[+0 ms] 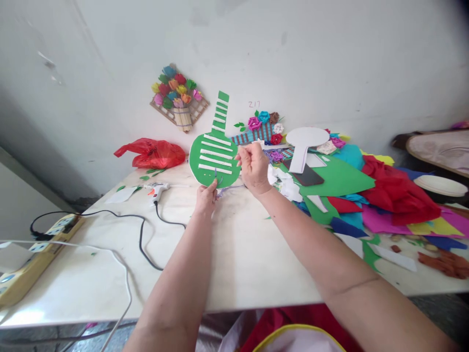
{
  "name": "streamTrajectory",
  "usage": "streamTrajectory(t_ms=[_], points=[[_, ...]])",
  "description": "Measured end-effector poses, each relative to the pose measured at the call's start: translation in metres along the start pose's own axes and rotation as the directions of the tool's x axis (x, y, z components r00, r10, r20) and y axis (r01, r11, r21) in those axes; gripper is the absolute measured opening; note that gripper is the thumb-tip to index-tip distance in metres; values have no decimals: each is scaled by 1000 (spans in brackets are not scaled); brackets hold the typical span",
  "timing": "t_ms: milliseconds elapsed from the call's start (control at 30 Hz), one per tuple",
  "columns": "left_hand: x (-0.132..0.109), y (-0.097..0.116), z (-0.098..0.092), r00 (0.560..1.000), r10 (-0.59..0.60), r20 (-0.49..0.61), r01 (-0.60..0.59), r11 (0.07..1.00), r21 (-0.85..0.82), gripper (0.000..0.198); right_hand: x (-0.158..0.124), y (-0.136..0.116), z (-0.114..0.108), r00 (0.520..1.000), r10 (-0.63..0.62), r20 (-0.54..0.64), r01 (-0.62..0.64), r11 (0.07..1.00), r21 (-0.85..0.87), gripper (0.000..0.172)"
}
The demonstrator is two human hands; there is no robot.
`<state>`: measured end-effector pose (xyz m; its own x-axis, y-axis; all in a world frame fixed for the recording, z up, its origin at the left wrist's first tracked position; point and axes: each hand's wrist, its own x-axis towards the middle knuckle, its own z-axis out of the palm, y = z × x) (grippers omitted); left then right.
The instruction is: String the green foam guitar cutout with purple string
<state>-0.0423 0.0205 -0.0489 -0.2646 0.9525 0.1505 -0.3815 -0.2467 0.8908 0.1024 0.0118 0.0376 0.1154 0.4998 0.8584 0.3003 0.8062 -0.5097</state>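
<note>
Green cutout (216, 150), a disc with a straight neck, is held raised, neck uppermost, to the right of the glue gun (158, 189); a white cutout (306, 139) of similar outline rests farther right of the gun. Also right of the gun, the right hand (252, 166) is curled closed beside the disc's right edge, its contents indeterminable, while the left hand (208, 195) pinches the lower rim, thumb in front. White strips (216, 161) cross disc and neck.
</note>
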Motion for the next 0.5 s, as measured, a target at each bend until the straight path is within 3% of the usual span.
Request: streamTrajectory(t_ms=[133, 267, 500], points=[[3, 0, -3, 998, -23, -51, 21, 999, -36, 34, 17, 15, -11, 985, 111, -135, -93, 986, 136, 32], [7, -3, -10, 995, 27, -92, -35, 995, -90, 33, 38, 37, -28, 963, 108, -248, -56, 977, 208, 33], [11, -6, -14, 990, 29, -139, -50, 988, -149, 33, 46, 53, -53, 895, 143, -423, -114, 989, 92, 29]])
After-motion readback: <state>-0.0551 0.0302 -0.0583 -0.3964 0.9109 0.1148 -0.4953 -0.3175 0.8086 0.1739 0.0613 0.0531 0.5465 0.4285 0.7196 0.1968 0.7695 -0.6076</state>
